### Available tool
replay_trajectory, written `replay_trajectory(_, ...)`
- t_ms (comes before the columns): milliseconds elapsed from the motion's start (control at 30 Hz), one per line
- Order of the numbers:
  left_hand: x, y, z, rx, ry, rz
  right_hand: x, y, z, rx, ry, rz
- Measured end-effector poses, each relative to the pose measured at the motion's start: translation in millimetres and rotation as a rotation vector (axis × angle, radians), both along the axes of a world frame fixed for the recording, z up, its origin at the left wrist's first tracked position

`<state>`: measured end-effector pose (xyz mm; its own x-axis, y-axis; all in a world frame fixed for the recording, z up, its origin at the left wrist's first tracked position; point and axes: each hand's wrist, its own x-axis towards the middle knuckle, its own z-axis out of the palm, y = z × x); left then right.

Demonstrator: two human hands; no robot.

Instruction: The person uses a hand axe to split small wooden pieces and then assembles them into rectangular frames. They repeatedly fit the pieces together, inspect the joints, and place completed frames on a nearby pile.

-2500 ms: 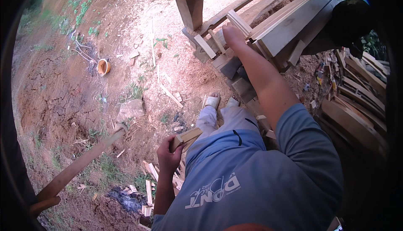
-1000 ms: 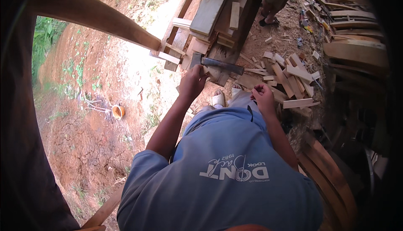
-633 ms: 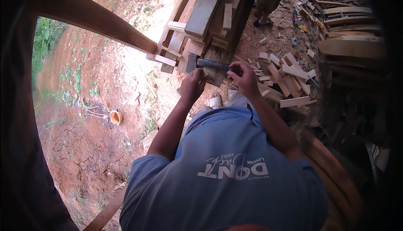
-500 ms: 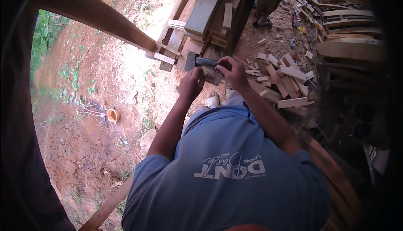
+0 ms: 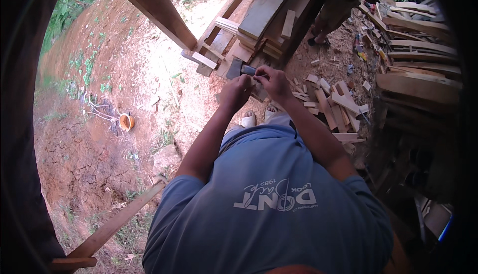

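My left hand point(image 5: 236, 94) is closed, its fingertips meeting those of my right hand point(image 5: 274, 82) over the near end of the wood stack. The right thumb and fingers are pinched together. Whatever lies between the fingertips is too small to make out. Just beyond my hands rests a hammer point(image 5: 234, 69) with a dark metal head, its handle partly hidden behind the right fingers. Under my hands shows part of a wooden piece point(image 5: 259, 93). A thick grey-brown plank point(image 5: 269, 12) tops the stack, with a small wood strip point(image 5: 288, 23) to its right.
Short wood strips point(image 5: 204, 60) jut from the stack's left side. A heap of offcuts point(image 5: 338, 106) lies on the ground to the right. Curved boards point(image 5: 418, 87) are piled farther right. Another person's leg point(image 5: 326, 22) stands beyond the stack. A wooden post point(image 5: 154, 12) slants in from upper left.
My view has shifted, so the stack sits farther right. My hands have drawn closer together, and the right one covers more of the hammer's handle.
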<state>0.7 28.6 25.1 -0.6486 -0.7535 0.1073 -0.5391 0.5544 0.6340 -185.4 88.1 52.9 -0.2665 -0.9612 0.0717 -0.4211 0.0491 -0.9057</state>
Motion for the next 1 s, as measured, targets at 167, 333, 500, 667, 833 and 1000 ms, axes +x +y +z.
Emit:
replay_trajectory(167, -1.7, 2.6, 4.1, -0.001, 0.019, 0.014, 1.4, 0.7, 1.8, -0.048, 0.088, 0.044)
replay_trajectory(333, -2.2, 0.7, 4.4, -0.010, 0.047, -0.001, 2.9, 0.5, 5.8, -0.051, 0.112, 0.054)
replay_trajectory(500, -2.7, 0.2, 5.8, -0.001, 0.039, 0.005, 4.0, -0.4, 8.2, -0.068, 0.171, 0.072)
replay_trajectory(667, -3.1, 1.2, 7.6, -0.012, 0.045, 0.003, 3.6, -1.4, 10.8, -0.097, 0.257, 0.108)
replay_trajectory(833, -3.2, 1.0, 6.4, -0.026, 0.083, -0.005, 2.5, -2.6, 12.0, -0.093, 0.251, 0.130)
replay_trajectory(1000, -2.8, 1.4, 9.4, -0.015, 0.087, -0.020, 0.3, -2.2, 6.8, -0.071, 0.251, 0.137)
